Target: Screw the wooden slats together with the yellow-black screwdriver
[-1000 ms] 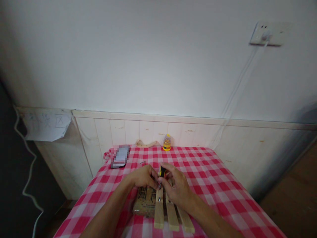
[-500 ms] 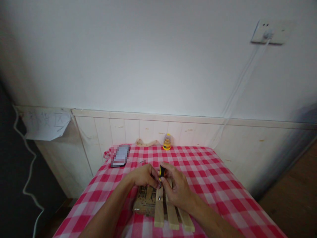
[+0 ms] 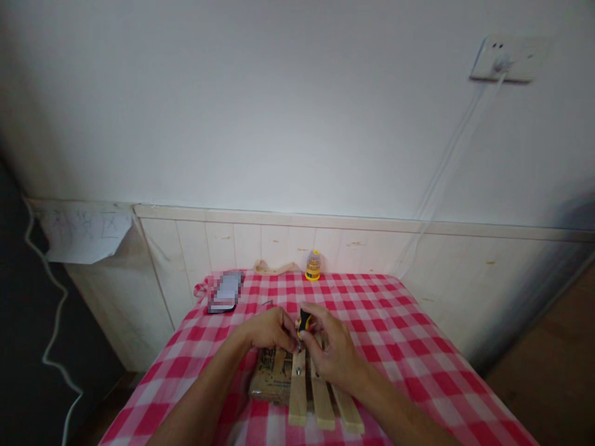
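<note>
My right hand (image 3: 331, 354) is closed round a small black and yellow screwdriver (image 3: 304, 321), held upright over a pale wooden slat (image 3: 298, 396). My left hand (image 3: 269, 329) pinches at the screwdriver's lower end with its fingers pressed together; what it grips there is too small to make out. A screw (image 3: 298, 371) stands in the slat just below. Two more slats (image 3: 323, 404) lie beside it, fanned towards me. All rest on a brown printed packet (image 3: 271, 375) on the red and white checked tablecloth (image 3: 395, 347).
A dark phone (image 3: 225, 292) lies at the table's far left. A yellow bit holder (image 3: 313, 266) and a tan strap (image 3: 275, 269) sit by the panelled wall. A wall socket (image 3: 506, 60) with a white cable is up at the right. Another cable hangs at the left.
Both hands stay at the screwdriver over the slat, with only slight shifts of the fingers. The view has drifted a little.
</note>
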Demonstrator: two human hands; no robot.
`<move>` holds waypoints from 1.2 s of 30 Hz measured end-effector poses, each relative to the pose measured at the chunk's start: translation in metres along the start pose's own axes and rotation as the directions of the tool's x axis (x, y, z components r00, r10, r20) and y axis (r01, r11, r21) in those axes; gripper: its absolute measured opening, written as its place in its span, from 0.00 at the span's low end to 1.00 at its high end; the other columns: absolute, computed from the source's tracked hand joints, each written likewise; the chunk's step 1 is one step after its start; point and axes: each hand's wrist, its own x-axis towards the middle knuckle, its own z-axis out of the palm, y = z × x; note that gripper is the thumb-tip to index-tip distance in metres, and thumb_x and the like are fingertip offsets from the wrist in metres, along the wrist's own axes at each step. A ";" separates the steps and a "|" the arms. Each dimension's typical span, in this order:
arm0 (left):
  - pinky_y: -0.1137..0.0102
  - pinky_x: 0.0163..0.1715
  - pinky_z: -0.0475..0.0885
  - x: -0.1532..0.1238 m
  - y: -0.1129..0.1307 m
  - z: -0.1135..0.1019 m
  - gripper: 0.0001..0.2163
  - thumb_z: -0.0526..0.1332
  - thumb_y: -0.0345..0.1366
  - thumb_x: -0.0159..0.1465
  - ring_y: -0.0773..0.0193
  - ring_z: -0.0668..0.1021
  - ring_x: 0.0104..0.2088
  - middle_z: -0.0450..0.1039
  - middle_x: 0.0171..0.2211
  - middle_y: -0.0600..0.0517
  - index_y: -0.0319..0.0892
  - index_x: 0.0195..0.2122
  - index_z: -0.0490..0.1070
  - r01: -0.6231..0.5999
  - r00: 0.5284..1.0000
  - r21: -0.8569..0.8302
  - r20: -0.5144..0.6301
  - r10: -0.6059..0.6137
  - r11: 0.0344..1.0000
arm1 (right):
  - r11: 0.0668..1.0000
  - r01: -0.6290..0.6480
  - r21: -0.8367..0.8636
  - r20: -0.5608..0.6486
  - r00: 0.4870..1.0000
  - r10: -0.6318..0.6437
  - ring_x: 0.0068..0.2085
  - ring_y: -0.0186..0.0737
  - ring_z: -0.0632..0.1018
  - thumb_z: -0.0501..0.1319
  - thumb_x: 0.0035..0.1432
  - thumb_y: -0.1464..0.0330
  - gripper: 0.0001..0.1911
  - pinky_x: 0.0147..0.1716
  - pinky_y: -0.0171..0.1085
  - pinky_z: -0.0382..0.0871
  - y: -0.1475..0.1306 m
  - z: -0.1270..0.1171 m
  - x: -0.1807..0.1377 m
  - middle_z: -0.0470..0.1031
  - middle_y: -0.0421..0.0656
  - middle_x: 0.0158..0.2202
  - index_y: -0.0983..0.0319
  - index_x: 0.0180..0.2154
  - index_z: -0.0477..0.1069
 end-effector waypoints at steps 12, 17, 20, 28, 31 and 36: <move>0.72 0.24 0.57 0.003 -0.007 -0.001 0.13 0.71 0.42 0.46 0.69 0.65 0.22 0.68 0.18 0.57 0.38 0.28 0.83 -0.021 1.000 0.007 0.002 0.021 1.000 | 1.000 0.017 0.010 -0.019 1.000 -0.017 0.38 0.42 0.83 0.61 0.59 0.77 0.28 0.38 0.40 0.81 0.001 0.001 0.001 0.82 0.46 0.45 0.56 0.59 0.67; 0.72 0.24 0.57 0.003 -0.008 -0.001 0.14 0.71 0.43 0.45 0.70 0.64 0.22 0.67 0.17 0.58 0.38 0.27 0.82 -0.005 1.000 -0.008 -0.003 0.005 1.000 | 0.998 0.064 -0.016 -0.020 0.998 -0.064 0.38 0.43 0.83 0.60 0.60 0.76 0.27 0.38 0.41 0.81 -0.003 -0.002 0.001 0.82 0.47 0.46 0.56 0.60 0.65; 0.72 0.24 0.59 0.003 -0.007 -0.001 0.14 0.72 0.43 0.45 0.70 0.65 0.22 0.67 0.17 0.58 0.37 0.27 0.82 -0.006 1.000 -0.008 0.006 0.006 1.000 | 0.996 0.086 -0.032 -0.006 0.996 -0.087 0.40 0.44 0.84 0.59 0.59 0.76 0.28 0.41 0.42 0.81 -0.007 -0.004 0.001 0.82 0.47 0.47 0.56 0.61 0.64; 0.73 0.26 0.62 0.003 -0.008 -0.003 0.15 0.72 0.42 0.45 0.68 0.68 0.24 0.74 0.20 0.55 0.37 0.31 0.83 -0.008 1.000 0.037 -0.007 0.008 0.999 | 0.997 0.071 -0.007 0.013 0.997 -0.071 0.42 0.43 0.84 0.58 0.60 0.77 0.27 0.42 0.42 0.81 -0.002 -0.002 0.001 0.81 0.48 0.47 0.57 0.60 0.64; 0.73 0.26 0.61 0.004 -0.009 -0.003 0.14 0.72 0.41 0.46 0.68 0.67 0.23 0.72 0.19 0.57 0.37 0.30 0.83 -0.016 1.000 0.022 0.009 0.016 1.000 | 0.999 0.053 -0.005 0.014 0.998 -0.053 0.42 0.43 0.83 0.58 0.60 0.77 0.27 0.42 0.42 0.81 0.000 -0.002 0.001 0.81 0.48 0.47 0.57 0.60 0.65; 0.72 0.25 0.59 0.005 -0.009 -0.002 0.12 0.71 0.41 0.45 0.69 0.65 0.22 0.68 0.18 0.58 0.38 0.27 0.82 -0.044 0.999 0.002 0.007 0.044 0.999 | 0.998 0.060 0.011 0.019 0.998 -0.060 0.40 0.42 0.83 0.58 0.60 0.77 0.28 0.40 0.41 0.80 -0.002 -0.004 0.002 0.81 0.47 0.47 0.57 0.61 0.64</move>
